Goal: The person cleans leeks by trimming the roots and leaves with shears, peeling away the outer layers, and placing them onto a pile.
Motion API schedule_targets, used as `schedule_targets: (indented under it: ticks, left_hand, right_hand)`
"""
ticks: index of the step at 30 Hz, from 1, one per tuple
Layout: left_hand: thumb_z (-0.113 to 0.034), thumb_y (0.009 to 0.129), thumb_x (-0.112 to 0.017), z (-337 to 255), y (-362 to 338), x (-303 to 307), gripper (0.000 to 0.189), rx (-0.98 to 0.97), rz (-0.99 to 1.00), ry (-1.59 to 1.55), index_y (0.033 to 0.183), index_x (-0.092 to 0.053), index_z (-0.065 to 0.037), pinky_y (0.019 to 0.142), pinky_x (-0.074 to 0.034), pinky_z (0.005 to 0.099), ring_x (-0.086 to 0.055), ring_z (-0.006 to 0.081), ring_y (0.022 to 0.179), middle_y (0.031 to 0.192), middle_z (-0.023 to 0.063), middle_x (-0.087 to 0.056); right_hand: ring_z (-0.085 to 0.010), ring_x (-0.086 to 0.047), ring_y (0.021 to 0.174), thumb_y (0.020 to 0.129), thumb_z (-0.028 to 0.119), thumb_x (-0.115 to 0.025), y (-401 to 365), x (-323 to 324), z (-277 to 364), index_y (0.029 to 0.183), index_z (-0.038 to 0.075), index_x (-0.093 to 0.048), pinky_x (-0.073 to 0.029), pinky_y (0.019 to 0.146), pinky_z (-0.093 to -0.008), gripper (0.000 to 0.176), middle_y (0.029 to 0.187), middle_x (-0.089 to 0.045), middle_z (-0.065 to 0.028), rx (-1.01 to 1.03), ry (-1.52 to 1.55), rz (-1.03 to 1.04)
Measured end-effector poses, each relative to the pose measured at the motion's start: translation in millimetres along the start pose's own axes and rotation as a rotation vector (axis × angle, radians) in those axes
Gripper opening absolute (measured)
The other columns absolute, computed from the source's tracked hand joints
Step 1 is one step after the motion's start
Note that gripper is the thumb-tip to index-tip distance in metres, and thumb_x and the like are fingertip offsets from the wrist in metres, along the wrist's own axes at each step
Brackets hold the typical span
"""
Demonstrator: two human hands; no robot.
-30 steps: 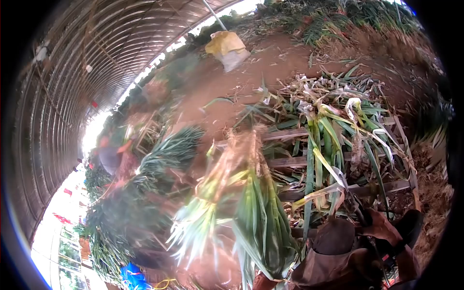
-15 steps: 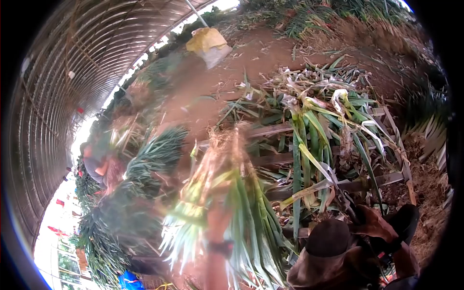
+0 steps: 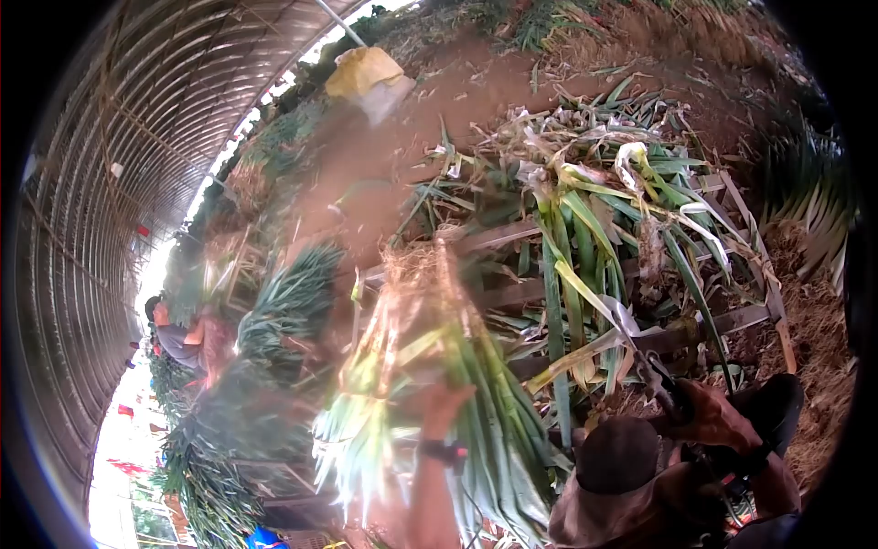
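My left hand [image 3: 443,407], blurred, reaches in from the bottom over a spread bundle of long green onions [image 3: 508,412]. Its fingers stretch to the right across the leaves, and I see nothing clearly held in it. At the lower right my right hand [image 3: 718,416] is wrapped round the dark handle of an air blow gun [image 3: 679,401]. The tool's metal nozzle points up and left at loose onion leaves [image 3: 585,238]. The onions' roots [image 3: 416,261] point away from me. Both wrists wear dark bands.
Stripped leaves pile over wooden slats [image 3: 498,236] ahead. More green onions lie at left [image 3: 288,297] and far right [image 3: 814,192]. Another person [image 3: 178,339] sits at the far left. A yellow and white sack [image 3: 366,78] stands on the bare soil. A ribbed tunnel roof curves overhead.
My left hand has shifted up and right over the onions. The right hand keeps its grip on the air blow gun. The view has tilted slightly.
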State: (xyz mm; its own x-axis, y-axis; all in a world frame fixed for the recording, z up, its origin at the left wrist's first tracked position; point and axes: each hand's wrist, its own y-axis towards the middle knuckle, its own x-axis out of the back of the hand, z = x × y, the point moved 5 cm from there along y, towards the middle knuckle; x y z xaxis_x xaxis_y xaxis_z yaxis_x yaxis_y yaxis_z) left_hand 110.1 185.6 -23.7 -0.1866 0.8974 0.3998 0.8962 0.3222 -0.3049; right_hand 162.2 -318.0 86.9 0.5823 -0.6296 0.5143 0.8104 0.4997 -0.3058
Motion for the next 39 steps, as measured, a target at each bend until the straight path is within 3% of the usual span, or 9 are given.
schedule_targets:
  ticks: [8, 15, 17, 20, 22, 26, 29, 31, 39]
  left_hand:
    - [-0.008, 0.086, -0.078, -73, -49, -77, 0.062, 0.065, 0.114, 0.15, 0.141, -0.052, -0.002, 0.09, -0.056, 0.0317, -0.067, 0.0196, 0.104, 0.12, 0.0118, -0.069]
    - [-0.05, 0.088, -0.073, -64, -45, -67, 0.074, -0.064, 0.353, 0.372, 0.14, -0.053, -0.003, 0.092, -0.054, 0.0388, -0.068, 0.0226, 0.099, 0.12, 0.0156, -0.068]
    - [-0.044, 0.085, -0.077, -104, -40, -24, 0.062, 0.209, 0.234, 0.265, 0.131, -0.061, -0.005, 0.088, -0.054, 0.0371, -0.066, 0.0214, 0.103, 0.11, 0.0136, -0.07]
    - [-0.041, 0.07, -0.088, 2, 22, 71, 0.08, 0.104, -0.36, 0.089, 0.133, -0.058, -0.002, 0.089, -0.053, 0.0497, -0.065, 0.0309, 0.11, 0.111, 0.0174, -0.071]
    - [-0.048, 0.064, -0.091, -29, 33, 108, 0.114, -0.04, -0.583, 1.0, 0.153, -0.033, -0.006, 0.114, -0.033, 0.0546, -0.039, 0.0438, 0.141, 0.149, 0.0277, -0.045]
    - [-0.049, 0.058, -0.092, -14, 60, 132, 0.142, 0.13, -0.339, 0.838, 0.163, -0.001, -0.018, 0.124, -0.004, 0.0569, -0.011, 0.0463, 0.152, 0.165, 0.0273, -0.012]
    - [-0.046, 0.057, -0.093, -8, 77, 133, 0.142, 0.223, -0.277, 0.867, 0.162, -0.002, -0.014, 0.124, -0.008, 0.0549, -0.009, 0.047, 0.152, 0.164, 0.0286, -0.012]
    - [-0.038, 0.057, -0.091, -14, 82, 136, 0.127, 0.153, -0.261, 0.83, 0.157, -0.022, -0.005, 0.124, -0.015, 0.0515, -0.02, 0.0445, 0.15, 0.16, 0.0313, -0.022]
    - [-0.049, 0.059, -0.091, -16, 76, 125, 0.14, 0.216, -0.159, 0.834, 0.162, -0.004, -0.009, 0.125, -0.009, 0.053, -0.006, 0.0464, 0.152, 0.163, 0.0321, -0.013]
  right_hand:
    - [-0.0303, -0.062, 0.082, 0.069, 0.03, -0.088, 2, -1, 8, 0.113, -0.001, -0.058, -0.05, 0.073, -0.0426, 0.062, 0.094, -0.063, -0.0164, -0.078, -0.026, 0.029]
    - [-0.0267, -0.059, 0.077, 0.071, 0.031, -0.088, 8, -12, -2, 0.109, -0.001, -0.059, -0.047, 0.068, -0.0411, 0.057, 0.088, -0.061, -0.014, -0.007, 0.08, -0.004]
    - [-0.0255, -0.06, 0.078, 0.072, 0.03, -0.087, 9, -12, -3, 0.11, -0.001, -0.06, -0.048, 0.068, -0.0404, 0.057, 0.088, -0.061, -0.0133, 0.041, 0.067, -0.008]
    - [-0.0236, -0.06, 0.079, 0.072, 0.029, -0.087, 10, -14, -16, 0.111, -0.001, -0.061, -0.048, 0.07, -0.0393, 0.056, 0.088, -0.062, -0.0121, 0.063, 0.015, -0.04]
    - [-0.0236, -0.061, 0.08, 0.071, 0.029, -0.087, 9, -11, -9, 0.112, -0.001, -0.061, -0.049, 0.071, -0.0389, 0.057, 0.089, -0.062, -0.0119, -0.126, 0.072, -0.033]
    - [-0.0259, -0.062, 0.082, 0.069, 0.028, -0.086, 19, -11, 4, 0.117, 0.0, -0.061, -0.05, 0.075, -0.0392, 0.061, 0.093, -0.064, -0.0134, -0.222, 0.098, 0.006]
    - [-0.0263, -0.063, 0.084, 0.068, 0.027, -0.085, 23, -16, -16, 0.118, 0.0, -0.061, -0.05, 0.076, -0.0395, 0.062, 0.095, -0.065, -0.0141, -0.185, -0.038, 0.03]
    - [-0.0258, -0.063, 0.085, 0.068, 0.027, -0.084, 24, -18, -20, 0.117, 0.0, -0.061, -0.05, 0.077, -0.0396, 0.061, 0.095, -0.066, -0.0141, -0.162, -0.076, 0.003]
    - [-0.0252, -0.063, 0.086, 0.069, 0.028, -0.084, 23, -18, -10, 0.115, 0.001, -0.062, -0.05, 0.077, -0.0395, 0.058, 0.096, -0.066, -0.0135, -0.216, -0.024, 0.035]
